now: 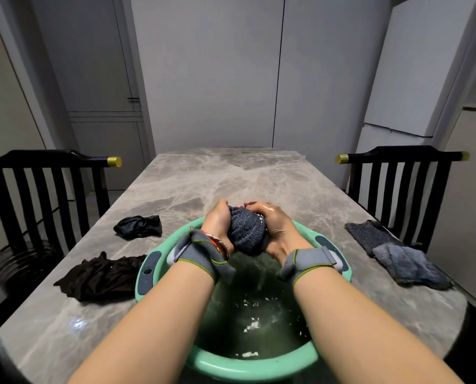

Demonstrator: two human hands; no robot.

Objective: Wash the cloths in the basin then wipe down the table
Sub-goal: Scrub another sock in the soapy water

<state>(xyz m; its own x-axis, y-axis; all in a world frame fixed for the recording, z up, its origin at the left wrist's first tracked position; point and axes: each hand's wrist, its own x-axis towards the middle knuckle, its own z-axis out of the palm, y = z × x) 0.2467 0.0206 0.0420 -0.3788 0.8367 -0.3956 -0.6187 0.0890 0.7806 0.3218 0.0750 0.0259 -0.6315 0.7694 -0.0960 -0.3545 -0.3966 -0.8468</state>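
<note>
A bunched, wet dark blue cloth [247, 230] is held above the far side of the green basin [148, 275], which holds water. My left hand [217, 220] grips its left side and my right hand [273, 225] grips its right side, fingers curled round it. Both wrists wear grey straps. Water drips from the cloth into the basin. The basin stands on the grey marble table [217, 178] at its near end.
Two dark cloths lie left of the basin, a small black one [138, 226] and a larger brown-black one [101, 277]. Two grey-blue cloths [392, 252] lie at the right. Black chairs [45, 189] [397, 184] flank the table.
</note>
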